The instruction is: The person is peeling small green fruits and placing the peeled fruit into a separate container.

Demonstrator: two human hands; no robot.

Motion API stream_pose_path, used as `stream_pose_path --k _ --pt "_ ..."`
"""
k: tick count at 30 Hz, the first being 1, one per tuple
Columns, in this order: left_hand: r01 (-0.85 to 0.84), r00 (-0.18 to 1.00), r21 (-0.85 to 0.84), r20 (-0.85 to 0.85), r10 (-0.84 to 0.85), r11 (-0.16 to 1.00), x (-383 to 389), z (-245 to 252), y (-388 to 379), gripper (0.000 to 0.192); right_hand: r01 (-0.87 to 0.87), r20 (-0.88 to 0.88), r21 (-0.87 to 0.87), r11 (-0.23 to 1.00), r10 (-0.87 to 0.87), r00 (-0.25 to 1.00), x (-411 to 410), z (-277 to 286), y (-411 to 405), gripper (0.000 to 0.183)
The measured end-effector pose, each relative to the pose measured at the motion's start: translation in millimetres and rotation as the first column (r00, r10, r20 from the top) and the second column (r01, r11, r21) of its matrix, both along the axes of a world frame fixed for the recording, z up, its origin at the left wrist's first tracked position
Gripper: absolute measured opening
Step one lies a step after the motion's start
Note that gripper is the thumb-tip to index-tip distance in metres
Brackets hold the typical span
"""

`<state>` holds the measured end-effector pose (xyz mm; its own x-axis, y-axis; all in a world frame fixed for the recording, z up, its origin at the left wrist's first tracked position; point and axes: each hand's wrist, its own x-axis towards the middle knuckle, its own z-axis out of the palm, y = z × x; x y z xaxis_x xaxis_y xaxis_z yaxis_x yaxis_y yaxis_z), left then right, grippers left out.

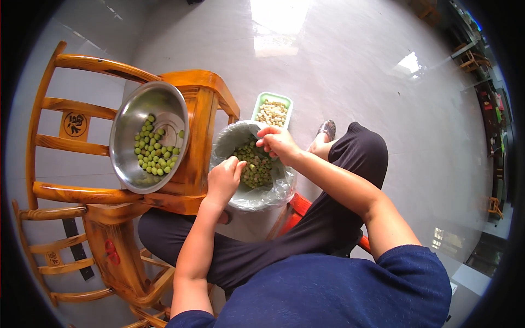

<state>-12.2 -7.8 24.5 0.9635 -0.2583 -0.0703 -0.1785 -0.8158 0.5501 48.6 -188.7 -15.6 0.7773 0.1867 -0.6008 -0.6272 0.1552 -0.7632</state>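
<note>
My left hand (224,178) is curled over the left rim of a bin lined with a clear plastic bag (283,188); whether it holds anything is hidden. My right hand (279,143) hovers above the bin's upper right side, its fingers bent and partly spread, with nothing plainly visible between them. Inside the bin lie green husks or shells (256,164). Just beyond it, a pale green plastic tray (290,102) holds many small cream-coloured kernels (272,113). To the left, a tilted stainless steel bowl (123,123) contains round green fruits or nuts (154,153).
The bowl rests on a wooden chair (201,115) at the left. A second wooden chair (115,246) stands at the lower left. Part of a red seat (301,205) shows under my legs. My shod foot (327,128) is on the grey floor (348,61) right of the tray.
</note>
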Motion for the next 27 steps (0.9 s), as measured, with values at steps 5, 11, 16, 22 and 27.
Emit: stream_pose_path --k 5,11,16,22,27 --pt "-0.195 0.934 -0.442 0.188 0.303 0.876 24 91 22 0.021 -0.043 0.033 0.054 0.998 0.042 0.999 1 8 -13 0.016" --pt "-0.396 0.915 0.441 0.115 0.386 0.806 123 46 196 0.032 -0.23 0.039 0.057 0.971 0.228 0.973 -7 11 2 0.013" --pt "-0.398 0.88 0.425 -0.075 0.47 0.813 146 3 203 0.062 -0.262 0.071 0.03 0.965 0.259 0.963 -9 15 -1 0.013" --pt "-0.132 0.977 0.423 -0.099 0.191 0.896 130 2 156 0.051 -0.235 0.09 0.046 0.971 0.23 0.969 -5 27 -5 0.013" --pt "-0.042 0.994 0.498 -0.07 0.089 0.866 90 26 148 0.029 -0.241 0.12 0.078 0.967 0.231 0.966 -4 27 -2 0.013"
